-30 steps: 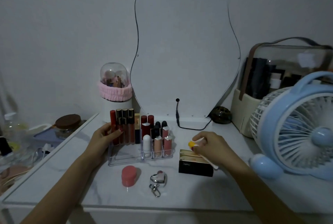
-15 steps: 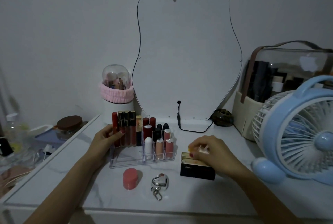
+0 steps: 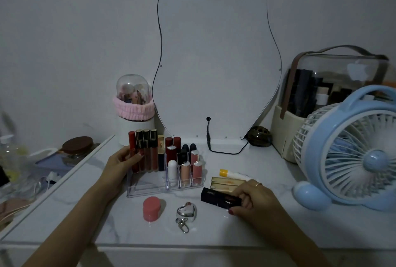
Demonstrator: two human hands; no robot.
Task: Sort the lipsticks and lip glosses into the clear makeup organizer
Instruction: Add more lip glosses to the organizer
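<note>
My right hand [image 3: 255, 200] pinches the right end of a black lipstick box [image 3: 220, 198], thumb under, fingers curled over, so that end is hidden. The box lies flat near the desk's [image 3: 257, 230] front edge, long axis left to right, its free end pointing at the clear organizer [image 3: 150, 189]. Behind it lie two gold boxes [image 3: 225, 182], partly covered by my knuckles, and a yellow-capped balm stick [image 3: 233, 174], cap pointing left. My left hand [image 3: 120, 163] grips the organizer's left wall, fingers closed around the upright gloss tubes [image 3: 145, 151]; the dim light blurs their labels. My forearms run off the bottom edge.
</note>
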